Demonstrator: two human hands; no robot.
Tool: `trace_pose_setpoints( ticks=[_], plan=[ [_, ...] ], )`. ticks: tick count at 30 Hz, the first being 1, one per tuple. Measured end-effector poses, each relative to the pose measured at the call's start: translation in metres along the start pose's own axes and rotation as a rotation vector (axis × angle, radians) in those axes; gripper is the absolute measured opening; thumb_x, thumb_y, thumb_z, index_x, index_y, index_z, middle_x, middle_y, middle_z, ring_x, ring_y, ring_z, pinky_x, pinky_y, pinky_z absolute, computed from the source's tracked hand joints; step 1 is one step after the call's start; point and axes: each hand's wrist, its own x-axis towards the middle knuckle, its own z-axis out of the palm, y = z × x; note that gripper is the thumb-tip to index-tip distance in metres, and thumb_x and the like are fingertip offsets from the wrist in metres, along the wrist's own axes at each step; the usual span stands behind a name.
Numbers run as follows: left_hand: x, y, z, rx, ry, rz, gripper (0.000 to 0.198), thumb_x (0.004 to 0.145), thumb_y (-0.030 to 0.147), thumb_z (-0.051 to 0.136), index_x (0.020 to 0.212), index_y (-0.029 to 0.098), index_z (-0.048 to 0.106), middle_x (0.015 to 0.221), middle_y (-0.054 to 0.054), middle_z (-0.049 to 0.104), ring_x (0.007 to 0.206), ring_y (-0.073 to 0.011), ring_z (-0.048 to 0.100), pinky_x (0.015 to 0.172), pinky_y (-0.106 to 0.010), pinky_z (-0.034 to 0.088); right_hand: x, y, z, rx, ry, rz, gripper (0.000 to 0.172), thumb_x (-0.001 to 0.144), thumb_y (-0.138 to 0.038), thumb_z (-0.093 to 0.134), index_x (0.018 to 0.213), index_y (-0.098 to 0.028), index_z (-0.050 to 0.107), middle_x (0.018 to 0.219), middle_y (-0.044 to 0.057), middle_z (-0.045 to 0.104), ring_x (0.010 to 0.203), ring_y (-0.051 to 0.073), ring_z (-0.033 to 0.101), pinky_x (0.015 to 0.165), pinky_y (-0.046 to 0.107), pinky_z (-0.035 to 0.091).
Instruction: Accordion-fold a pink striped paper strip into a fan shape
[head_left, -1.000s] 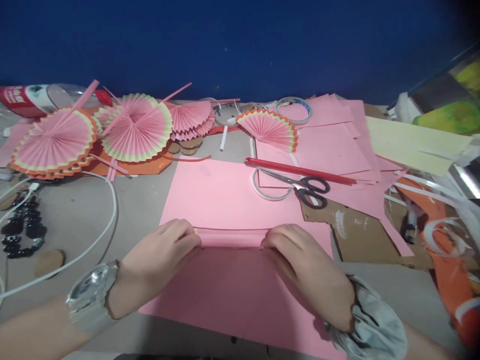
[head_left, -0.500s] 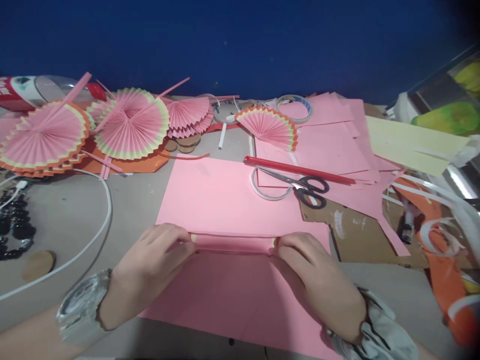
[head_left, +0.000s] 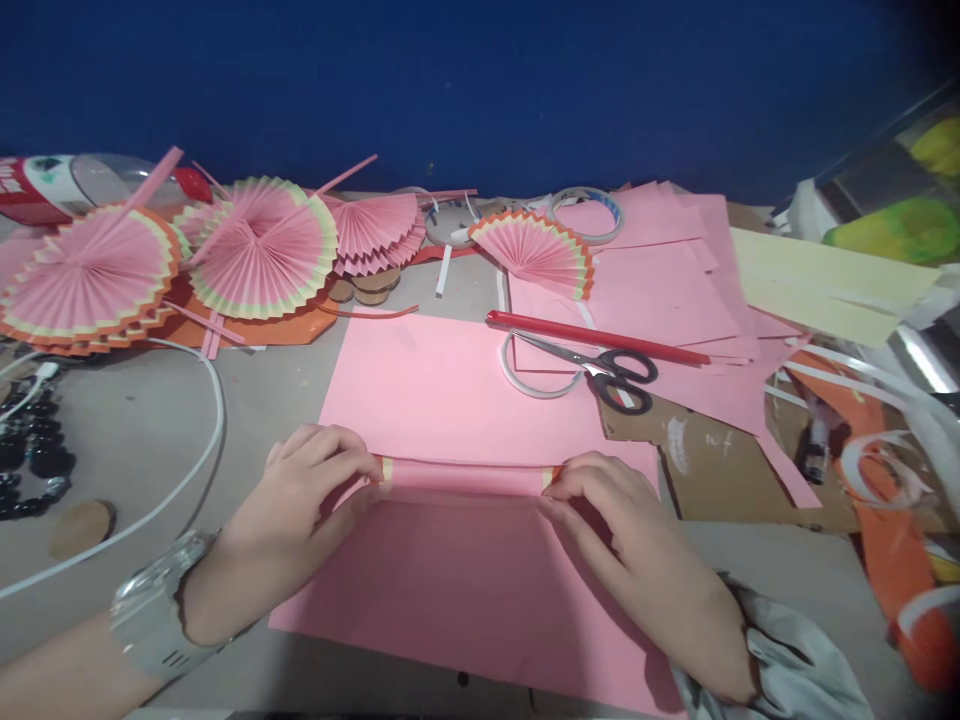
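A narrow folded pink strip [head_left: 465, 478] with yellow and orange edging at its ends lies across large pink paper [head_left: 457, 590]. My left hand [head_left: 300, 510] pinches the strip's left end between thumb and fingers, and a watch is on that wrist. At the right end, my right hand [head_left: 637, 550] grips the strip in the same way. Beyond the strip, black-handled scissors [head_left: 600, 370] and a red stick [head_left: 592, 338] rest on the paper, beside a roll of white tape [head_left: 540, 388].
Pleated paper fans [head_left: 259, 245] stand at the back left near a bottle [head_left: 97, 185]. A half-round fan [head_left: 536, 250] is at the back centre. Pink sheets [head_left: 637, 290], cardboard [head_left: 720, 470] and orange strips [head_left: 889, 540] lie right. A white cable [head_left: 217, 420] curves left.
The fingers of both hands have shifted slightly and opened a little from the strip's ends, baring more of the edging. The right forearm has moved slightly right.
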Motion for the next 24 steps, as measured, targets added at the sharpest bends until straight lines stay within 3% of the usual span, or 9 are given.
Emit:
trace_pose_setpoints(
  ticks=[10,15,19,24],
  plan=[
    [0.003,-0.007,0.008,0.024,0.073,-0.006,0.013,0.086,0.031,0.048,0.089,0.021,0.055,0.090,-0.002,0.057,0.087,-0.0183,0.050,0.076,-0.033,0.037,0.004,0.000,-0.003,0.008,0.039,0.029,0.007,0.089,-0.025,0.045,0.083,-0.022,0.047,0.086,0.003,0.053,0.082,0.018,0.049,0.072,0.035,0.042],
    [0.001,-0.007,0.011,0.081,0.116,0.074,0.016,0.087,0.024,0.046,0.096,0.026,0.058,0.094,-0.003,0.054,0.091,-0.0193,0.048,0.078,-0.036,0.037,-0.003,0.003,0.001,-0.203,0.137,-0.209,0.011,0.088,-0.016,0.045,0.092,-0.019,0.054,0.090,0.006,0.053,0.086,0.019,0.048,0.075,0.036,0.041],
    [-0.006,-0.001,0.012,0.265,0.202,0.206,0.034,0.084,0.010,0.045,0.103,0.034,0.059,0.102,-0.001,0.059,0.094,-0.0220,0.046,0.074,-0.038,0.032,-0.009,0.007,0.001,-0.495,0.213,-0.481,0.023,0.085,-0.005,0.041,0.101,-0.012,0.056,0.093,0.010,0.058,0.091,0.023,0.048,0.081,0.040,0.038],
    [-0.007,0.001,0.008,0.384,0.213,0.365,0.028,0.086,0.013,0.049,0.109,0.026,0.057,0.097,-0.001,0.064,0.094,-0.0209,0.050,0.076,-0.036,0.033,-0.005,0.009,-0.005,-0.568,0.167,-0.613,0.024,0.083,-0.003,0.044,0.100,-0.009,0.059,0.098,0.011,0.062,0.095,0.024,0.050,0.085,0.040,0.039]
  ],
)
